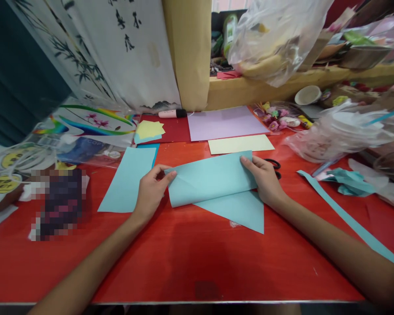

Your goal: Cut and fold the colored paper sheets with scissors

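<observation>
A sheet of light blue paper (213, 177) is held up over the table, bent or folded so that a lower flap juts out beneath it toward me. My left hand (153, 188) pinches its left edge between thumb and fingers. At the upper right corner, my right hand (262, 178) grips the same sheet, thumb in front and fingers behind. Black-handled scissors (275, 165) lie just behind my right hand, mostly hidden. Another light blue sheet (124, 181) lies flat beside my left hand.
On the red table (184, 262) are a purple sheet (225, 124), a pale yellow strip (241, 144), yellow paper pieces (149, 130) and a pink marker (170, 113). A long blue paper strip (351, 218) lies at right, near crumpled blue paper (354, 183) and plastic bags (335, 131).
</observation>
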`<state>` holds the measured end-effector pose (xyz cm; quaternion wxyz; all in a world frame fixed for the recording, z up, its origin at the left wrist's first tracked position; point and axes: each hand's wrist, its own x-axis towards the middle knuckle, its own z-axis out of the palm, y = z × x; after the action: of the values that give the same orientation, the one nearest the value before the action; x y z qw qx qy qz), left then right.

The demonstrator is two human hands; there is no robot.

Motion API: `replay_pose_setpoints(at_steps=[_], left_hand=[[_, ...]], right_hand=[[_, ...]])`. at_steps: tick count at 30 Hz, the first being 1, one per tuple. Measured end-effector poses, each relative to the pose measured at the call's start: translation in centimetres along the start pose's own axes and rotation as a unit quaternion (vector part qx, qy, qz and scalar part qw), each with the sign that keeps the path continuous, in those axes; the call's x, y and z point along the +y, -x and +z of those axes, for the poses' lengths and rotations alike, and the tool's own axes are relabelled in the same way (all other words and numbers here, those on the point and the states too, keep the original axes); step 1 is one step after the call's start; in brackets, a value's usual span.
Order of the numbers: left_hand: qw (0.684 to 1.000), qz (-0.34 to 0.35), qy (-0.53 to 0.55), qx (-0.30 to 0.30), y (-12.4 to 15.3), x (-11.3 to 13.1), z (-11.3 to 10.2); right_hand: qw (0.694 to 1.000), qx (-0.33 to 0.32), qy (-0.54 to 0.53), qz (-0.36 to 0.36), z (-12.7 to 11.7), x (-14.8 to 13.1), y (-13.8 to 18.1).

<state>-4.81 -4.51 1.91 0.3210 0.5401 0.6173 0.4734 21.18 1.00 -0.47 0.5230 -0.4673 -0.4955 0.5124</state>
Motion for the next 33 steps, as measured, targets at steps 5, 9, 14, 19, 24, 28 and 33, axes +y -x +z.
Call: replay_pose_setpoints(at_steps=[5,9,14,19,24,28,33], left_hand=[[1.0,0.003,-0.006,0.01,0.16,0.24,0.05],[1.0,0.004,-0.004,0.01,0.16,0.25,0.05],[1.0,0.003,-0.002,0.015,0.22,0.29,0.1],[1.0,0.005,-0.008,0.017,0.19,0.31,0.13],[1.0,0.003,-0.012,0.018,0.16,0.23,0.13],[0.999,0.019,-0.021,0.018,0.1,0.11,0.1],[0.998,0.036,-0.053,0.015,0.01,0.11,-0.01]], right_hand=[[1.0,-0.001,-0.006,0.01,-0.03,-0.04,-0.06],[1.0,0.0,-0.008,0.012,0.01,-0.08,-0.02],[1.0,-0.002,-0.026,0.013,0.0,-0.14,0.03],[1.0,-0.003,-0.021,0.019,0.0,-0.21,0.06],[1.0,-0.001,-0.011,0.018,0.08,-0.21,0.05],[1.0,-0.001,-0.015,0.023,0.1,-0.14,0.03],[0.999,-0.013,-0.034,0.028,0.12,-0.13,0.05]])
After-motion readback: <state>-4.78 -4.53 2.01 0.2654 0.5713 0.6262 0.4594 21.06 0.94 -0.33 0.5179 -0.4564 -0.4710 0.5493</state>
